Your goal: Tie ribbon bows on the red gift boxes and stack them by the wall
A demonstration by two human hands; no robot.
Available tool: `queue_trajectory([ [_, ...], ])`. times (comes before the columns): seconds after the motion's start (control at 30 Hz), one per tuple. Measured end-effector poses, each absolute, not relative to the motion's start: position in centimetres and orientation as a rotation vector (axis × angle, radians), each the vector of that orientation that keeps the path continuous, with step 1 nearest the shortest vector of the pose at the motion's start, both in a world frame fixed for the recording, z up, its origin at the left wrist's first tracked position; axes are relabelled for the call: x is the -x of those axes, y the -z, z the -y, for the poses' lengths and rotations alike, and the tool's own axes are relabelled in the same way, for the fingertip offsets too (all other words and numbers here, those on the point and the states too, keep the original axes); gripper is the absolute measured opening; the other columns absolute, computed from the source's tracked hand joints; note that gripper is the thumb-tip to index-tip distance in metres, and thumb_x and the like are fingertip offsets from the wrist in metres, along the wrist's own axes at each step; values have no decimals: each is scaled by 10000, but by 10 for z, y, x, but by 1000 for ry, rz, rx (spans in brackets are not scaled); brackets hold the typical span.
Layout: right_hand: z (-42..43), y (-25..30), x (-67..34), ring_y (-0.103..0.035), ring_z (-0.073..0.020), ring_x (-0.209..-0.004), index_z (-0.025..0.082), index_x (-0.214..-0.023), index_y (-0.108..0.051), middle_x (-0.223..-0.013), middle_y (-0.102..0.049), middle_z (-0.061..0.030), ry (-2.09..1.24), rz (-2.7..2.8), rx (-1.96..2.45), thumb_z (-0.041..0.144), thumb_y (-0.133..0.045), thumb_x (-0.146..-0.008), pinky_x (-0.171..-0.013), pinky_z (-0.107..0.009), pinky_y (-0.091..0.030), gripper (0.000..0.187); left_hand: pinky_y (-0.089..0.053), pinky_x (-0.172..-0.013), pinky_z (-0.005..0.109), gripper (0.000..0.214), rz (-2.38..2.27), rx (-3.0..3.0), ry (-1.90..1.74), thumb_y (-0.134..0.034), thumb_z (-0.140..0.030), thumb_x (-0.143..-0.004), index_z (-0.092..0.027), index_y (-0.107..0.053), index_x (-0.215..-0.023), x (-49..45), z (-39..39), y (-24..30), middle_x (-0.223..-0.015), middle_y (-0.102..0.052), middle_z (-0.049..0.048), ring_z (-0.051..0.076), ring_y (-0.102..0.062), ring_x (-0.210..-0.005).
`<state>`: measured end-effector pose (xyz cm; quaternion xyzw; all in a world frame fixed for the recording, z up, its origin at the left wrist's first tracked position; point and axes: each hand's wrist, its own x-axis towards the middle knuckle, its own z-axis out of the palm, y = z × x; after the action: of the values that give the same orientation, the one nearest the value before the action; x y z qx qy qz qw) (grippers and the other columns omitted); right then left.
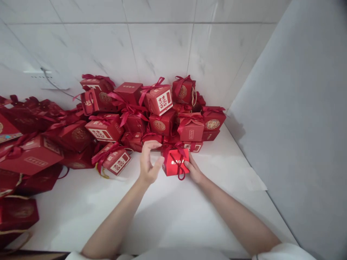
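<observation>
A bright red gift box with pale lettering and a dark red cord handle is at the middle, in front of the pile. My right hand grips its right side, thumb on the near face and the other fingers hidden behind. To the left of that box, my left hand is raised with fingers curved and thumb apart, holding nothing. A dark red ribbon lies along the top of the held box. Left of my left hand, a smaller red box with a white label rests tilted on the white surface.
Many ribbon-tied red boxes are stacked against the tiled wall. Larger dark red boxes crowd the left side. A grey panel stands along the right edge of the white tabletop. A thin cable runs down behind the boxes.
</observation>
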<state>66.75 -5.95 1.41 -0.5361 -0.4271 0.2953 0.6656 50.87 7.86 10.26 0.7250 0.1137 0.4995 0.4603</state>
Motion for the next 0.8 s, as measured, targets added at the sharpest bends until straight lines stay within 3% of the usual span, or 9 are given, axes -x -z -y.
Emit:
queue_trajectory([
  [0.13, 64, -24, -661, -376, -280, -1396, 300, -1494, -267, -1504, -390, -85, -560, 1008, 1220, 638, -531, -888, -1137, -445, -363, 743, -392, -1067, 467, 609, -323, -1751, -1081, -610, -523, -867, -212, -441, -1363, -507, -58, -65, -1412, -429, 159, 316, -418, -1325],
  [0.23, 66, -28, -655, -385, -300, -1383, 286, -1499, -225, -1516, -349, -115, -421, 1010, 1202, 651, -531, -880, -1108, -458, -401, 781, -358, -1126, 446, 632, -382, -1574, -790, -555, -506, -913, -227, -373, -1449, -503, -44, -39, -1503, -385, 134, 301, -359, -1403],
  [0.37, 67, -25, -655, -360, -316, -1395, 271, -1509, -242, -1522, -345, -117, -342, 1001, 1238, 662, -512, -886, -1084, -470, -429, 783, -405, -1100, 432, 599, -350, -1529, -688, -578, -506, -903, -220, -446, -1413, -506, -56, -21, -1435, -497, 111, 301, -439, -1353],
  [0.5, 63, -21, -659, -380, -279, -1392, 295, -1506, -310, -1488, -422, -79, -381, 1030, 1257, 611, -457, -947, -1142, -453, -356, 659, -477, -1013, 437, 684, -284, -1526, -633, -714, -499, -798, -211, -470, -1369, -511, -83, -22, -1346, -576, 123, 316, -542, -1244],
  [0.67, 66, -24, -645, -335, -250, -1411, 283, -1390, -516, -1485, -421, -54, -79, 915, 1422, 488, -441, -996, -1211, -452, -211, 451, -422, -1084, 456, 689, -329, -1445, -603, -801, -463, -712, -182, -521, -1276, -516, -89, -30, -1326, -590, 130, 302, -544, -1250],
  [0.8, 73, -26, -627, -348, -228, -1406, 282, -1404, -509, -1480, -431, -51, -139, 845, 1378, 459, -436, -1008, -1206, -428, -242, 439, -410, -1099, 472, 702, -332, -1425, -631, -835, -478, -664, -176, -547, -1227, -518, -85, -28, -1302, -606, 136, 308, -547, -1247],
])
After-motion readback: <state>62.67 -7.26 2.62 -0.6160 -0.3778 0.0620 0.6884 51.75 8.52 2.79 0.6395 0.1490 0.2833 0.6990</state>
